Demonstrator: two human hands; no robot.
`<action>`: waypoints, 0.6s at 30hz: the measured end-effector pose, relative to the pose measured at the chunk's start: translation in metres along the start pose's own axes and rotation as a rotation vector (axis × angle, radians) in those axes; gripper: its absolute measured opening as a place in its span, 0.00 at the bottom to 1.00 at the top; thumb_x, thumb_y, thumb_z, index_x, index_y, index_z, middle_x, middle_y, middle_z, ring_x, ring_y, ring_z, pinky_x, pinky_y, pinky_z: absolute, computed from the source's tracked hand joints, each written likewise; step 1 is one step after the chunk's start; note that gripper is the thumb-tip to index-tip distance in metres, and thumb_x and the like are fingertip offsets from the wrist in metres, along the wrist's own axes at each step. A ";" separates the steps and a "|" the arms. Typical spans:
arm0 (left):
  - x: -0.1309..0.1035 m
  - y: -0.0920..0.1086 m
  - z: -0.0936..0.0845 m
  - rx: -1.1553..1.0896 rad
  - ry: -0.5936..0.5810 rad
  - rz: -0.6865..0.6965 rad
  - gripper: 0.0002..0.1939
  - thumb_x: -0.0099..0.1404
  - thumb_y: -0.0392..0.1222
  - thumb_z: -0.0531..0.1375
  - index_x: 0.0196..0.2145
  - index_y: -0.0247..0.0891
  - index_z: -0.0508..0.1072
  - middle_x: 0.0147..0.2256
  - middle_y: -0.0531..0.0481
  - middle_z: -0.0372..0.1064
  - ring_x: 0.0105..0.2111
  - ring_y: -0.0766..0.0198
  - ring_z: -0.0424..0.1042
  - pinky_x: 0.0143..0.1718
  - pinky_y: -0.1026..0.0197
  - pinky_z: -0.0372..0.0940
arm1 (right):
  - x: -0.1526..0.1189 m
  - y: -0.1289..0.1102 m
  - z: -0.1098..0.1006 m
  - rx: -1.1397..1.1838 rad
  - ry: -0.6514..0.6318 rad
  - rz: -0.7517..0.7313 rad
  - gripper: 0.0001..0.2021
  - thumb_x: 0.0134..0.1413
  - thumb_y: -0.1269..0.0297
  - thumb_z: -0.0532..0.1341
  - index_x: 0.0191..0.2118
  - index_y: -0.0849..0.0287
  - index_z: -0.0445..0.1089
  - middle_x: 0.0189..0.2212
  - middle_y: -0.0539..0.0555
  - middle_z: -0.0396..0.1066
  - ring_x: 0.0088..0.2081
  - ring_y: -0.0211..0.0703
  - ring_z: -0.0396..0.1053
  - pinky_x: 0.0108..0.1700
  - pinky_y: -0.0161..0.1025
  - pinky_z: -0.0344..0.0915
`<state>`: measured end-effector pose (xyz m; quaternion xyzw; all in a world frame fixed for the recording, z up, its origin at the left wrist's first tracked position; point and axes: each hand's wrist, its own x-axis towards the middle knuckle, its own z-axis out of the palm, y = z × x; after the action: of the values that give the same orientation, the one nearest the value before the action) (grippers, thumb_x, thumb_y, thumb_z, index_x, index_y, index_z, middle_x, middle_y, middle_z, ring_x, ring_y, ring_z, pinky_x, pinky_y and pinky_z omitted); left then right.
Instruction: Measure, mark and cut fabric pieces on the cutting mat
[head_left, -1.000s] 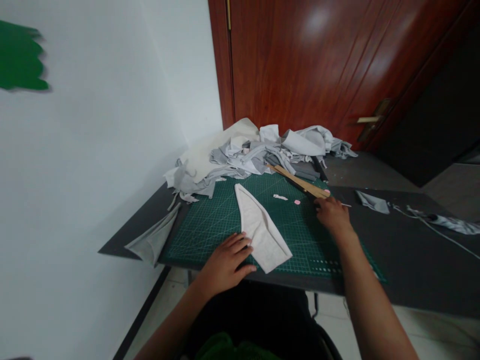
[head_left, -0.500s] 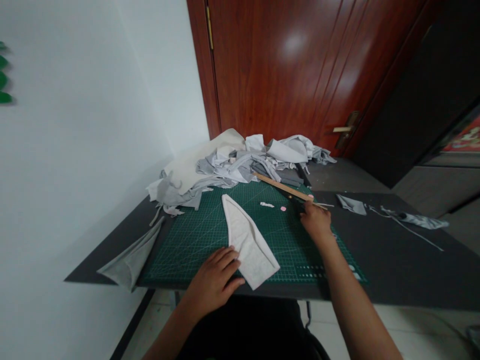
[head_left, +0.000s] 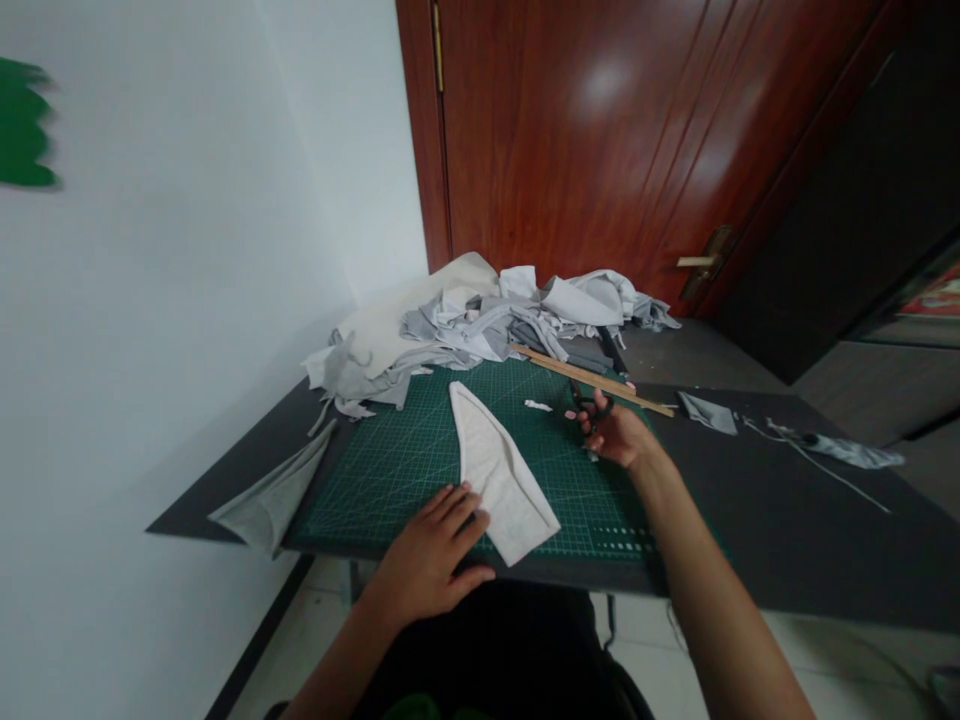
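Observation:
A pale grey, roughly triangular piece of fabric (head_left: 499,475) with a folded, raised edge lies on the green cutting mat (head_left: 390,480). My left hand (head_left: 442,550) rests flat on its lower left edge, fingers stretched out. Black-handled scissors (head_left: 604,408) are in my right hand (head_left: 616,432), its fingers closed around the handles over the mat's right side. The blades point away from me and are hard to make out. Close by lie a pink scrap (head_left: 570,415) and a small white strip (head_left: 538,406).
Wooden rulers (head_left: 600,380) lie across the mat's far right. Behind them is a heap of grey and white fabric scraps (head_left: 480,320). Folded grey fabric (head_left: 277,495) hangs over the table's left edge. More scraps (head_left: 709,412) and cord lie on the dark table (head_left: 795,540) at right.
My right hand has drawn back slightly left from the rulers and has lifted the scissors. My left hand stays on the fabric. The view has shifted a little.

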<state>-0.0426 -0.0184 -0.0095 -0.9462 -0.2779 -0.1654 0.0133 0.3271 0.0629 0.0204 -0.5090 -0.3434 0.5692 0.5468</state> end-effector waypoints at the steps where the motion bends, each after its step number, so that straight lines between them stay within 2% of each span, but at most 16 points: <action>1: -0.001 0.000 0.000 0.002 -0.003 0.000 0.28 0.68 0.59 0.64 0.59 0.39 0.71 0.61 0.40 0.69 0.64 0.43 0.64 0.67 0.39 0.60 | -0.002 -0.001 0.002 0.124 -0.048 0.044 0.17 0.61 0.46 0.62 0.34 0.56 0.68 0.23 0.50 0.70 0.19 0.36 0.64 0.15 0.29 0.56; 3: -0.003 0.001 0.002 0.007 -0.002 0.003 0.29 0.68 0.60 0.63 0.58 0.39 0.72 0.61 0.39 0.69 0.65 0.42 0.63 0.67 0.39 0.59 | -0.007 -0.003 0.006 0.357 -0.140 0.099 0.18 0.61 0.47 0.65 0.39 0.58 0.71 0.21 0.46 0.66 0.17 0.33 0.60 0.14 0.26 0.55; 6: -0.005 0.002 0.005 0.006 0.005 0.000 0.28 0.68 0.62 0.62 0.55 0.38 0.74 0.60 0.39 0.69 0.65 0.42 0.64 0.68 0.40 0.59 | -0.014 -0.003 0.013 0.507 -0.250 0.062 0.20 0.59 0.48 0.67 0.44 0.61 0.73 0.19 0.43 0.63 0.16 0.30 0.57 0.14 0.25 0.58; 9: -0.005 0.004 0.006 -0.014 0.009 -0.013 0.26 0.69 0.62 0.61 0.51 0.38 0.75 0.59 0.39 0.70 0.65 0.44 0.64 0.68 0.41 0.57 | -0.024 0.002 0.029 0.467 -0.302 -0.039 0.20 0.55 0.51 0.71 0.46 0.58 0.74 0.22 0.43 0.67 0.19 0.30 0.63 0.19 0.25 0.67; 11: -0.005 0.005 0.007 -0.023 0.003 -0.016 0.26 0.70 0.62 0.60 0.51 0.37 0.74 0.60 0.39 0.70 0.65 0.44 0.63 0.69 0.41 0.56 | -0.034 0.008 0.044 0.387 -0.292 -0.105 0.21 0.50 0.54 0.75 0.47 0.55 0.75 0.27 0.45 0.72 0.26 0.32 0.71 0.29 0.28 0.74; 13: -0.006 0.005 0.008 -0.033 0.015 -0.020 0.26 0.70 0.63 0.60 0.50 0.36 0.75 0.59 0.38 0.70 0.65 0.44 0.63 0.69 0.41 0.55 | -0.047 0.016 0.059 0.321 -0.280 -0.143 0.24 0.44 0.58 0.79 0.48 0.51 0.75 0.35 0.47 0.77 0.33 0.35 0.76 0.37 0.31 0.77; 14: -0.006 0.005 0.010 -0.036 0.023 -0.021 0.27 0.70 0.63 0.60 0.50 0.35 0.75 0.59 0.37 0.70 0.65 0.44 0.63 0.70 0.41 0.55 | -0.056 0.021 0.065 0.305 -0.288 -0.146 0.25 0.43 0.59 0.80 0.48 0.50 0.75 0.36 0.48 0.77 0.33 0.35 0.76 0.37 0.31 0.77; 16: -0.008 0.005 0.013 -0.034 0.045 -0.019 0.27 0.70 0.63 0.60 0.50 0.35 0.74 0.60 0.37 0.70 0.66 0.44 0.63 0.70 0.42 0.55 | -0.076 0.035 0.073 0.300 -0.354 -0.113 0.26 0.45 0.58 0.79 0.51 0.48 0.74 0.33 0.46 0.75 0.26 0.30 0.71 0.28 0.26 0.72; 18: -0.010 0.004 0.017 -0.026 0.075 -0.007 0.28 0.70 0.64 0.60 0.50 0.35 0.75 0.60 0.37 0.70 0.66 0.45 0.63 0.69 0.42 0.55 | -0.099 0.053 0.072 0.335 -0.459 -0.052 0.28 0.48 0.51 0.76 0.54 0.51 0.74 0.26 0.44 0.69 0.16 0.26 0.60 0.17 0.24 0.62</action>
<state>-0.0433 -0.0252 -0.0284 -0.9383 -0.2786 -0.2044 0.0107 0.2322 -0.0302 0.0078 -0.2606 -0.3722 0.7042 0.5456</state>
